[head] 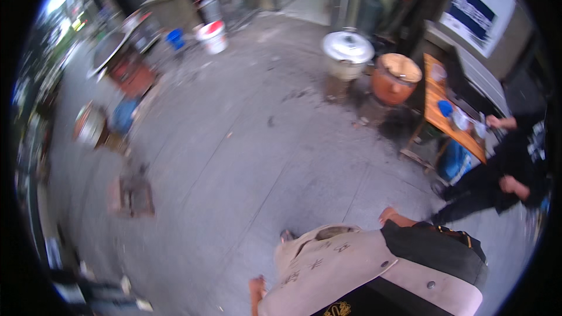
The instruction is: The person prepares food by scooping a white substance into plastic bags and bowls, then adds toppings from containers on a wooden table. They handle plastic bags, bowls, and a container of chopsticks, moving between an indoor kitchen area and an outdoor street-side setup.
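Observation:
My left hand (pixel 257 287) hangs at the lower left side of my beige apron (pixel 325 267), which bears writing. On the apron's other side, my right hand (pixel 388 214) hangs beside a dark sleeve. I see no object in either hand, but both are small and blurred, so how the fingers lie is unclear. The tip of one shoe (pixel 287 235) shows past the apron. Grey pavement (pixel 246 153) spreads before me.
At right, a person in black (pixel 513 162) reaches over a wooden table (pixel 432 105) holding bowls. A lidded metal pot (pixel 347 55) stands beside an orange-brown round vessel (pixel 395 81). Leftward are a white bucket (pixel 214 39), a blue bucket (pixel 175 38) and a low brown object (pixel 134 197).

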Demonstrator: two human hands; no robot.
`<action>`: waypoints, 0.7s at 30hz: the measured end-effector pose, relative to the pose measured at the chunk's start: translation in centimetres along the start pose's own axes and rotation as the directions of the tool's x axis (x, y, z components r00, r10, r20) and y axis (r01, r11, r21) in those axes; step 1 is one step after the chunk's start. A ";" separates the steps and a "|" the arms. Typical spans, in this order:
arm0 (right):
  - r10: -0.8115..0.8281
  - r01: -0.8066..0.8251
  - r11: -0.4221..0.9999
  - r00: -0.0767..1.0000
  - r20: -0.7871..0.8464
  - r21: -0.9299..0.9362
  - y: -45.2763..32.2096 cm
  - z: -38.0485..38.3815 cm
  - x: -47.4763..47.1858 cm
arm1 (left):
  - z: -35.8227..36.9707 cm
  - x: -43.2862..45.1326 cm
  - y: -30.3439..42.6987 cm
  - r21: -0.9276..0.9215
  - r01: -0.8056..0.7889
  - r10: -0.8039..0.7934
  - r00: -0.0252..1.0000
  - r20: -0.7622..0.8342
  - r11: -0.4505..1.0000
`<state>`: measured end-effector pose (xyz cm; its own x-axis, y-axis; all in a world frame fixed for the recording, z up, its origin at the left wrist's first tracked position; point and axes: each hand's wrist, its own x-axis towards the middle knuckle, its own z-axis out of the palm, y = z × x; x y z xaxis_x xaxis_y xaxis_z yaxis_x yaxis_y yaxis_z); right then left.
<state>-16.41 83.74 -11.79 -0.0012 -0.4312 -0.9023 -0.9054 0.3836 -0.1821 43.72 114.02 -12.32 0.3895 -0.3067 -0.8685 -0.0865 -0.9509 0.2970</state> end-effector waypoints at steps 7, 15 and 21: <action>0.346 -0.348 0.609 0.925 0.156 0.713 -10.7 1.9 3.9 | -25.5 11.2 58.9 0.063 -0.542 0.530 0.780 -0.334 0.838; 0.269 -0.376 0.679 0.926 0.263 0.630 -35.0 -16.8 16.3 | -26.8 27.5 75.7 0.056 -0.473 0.462 0.876 0.143 0.879; 0.060 0.110 0.388 0.988 -0.144 0.915 -57.6 -44.0 22.6 | -20.9 32.0 81.2 0.281 -0.160 0.075 0.954 0.289 0.946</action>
<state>17.01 15.98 -4.45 -0.1165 -0.5203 -0.8460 0.0374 0.8489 -0.5272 68.35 27.88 -7.66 0.0998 -0.3757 -0.9213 -0.4014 -0.8625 0.3082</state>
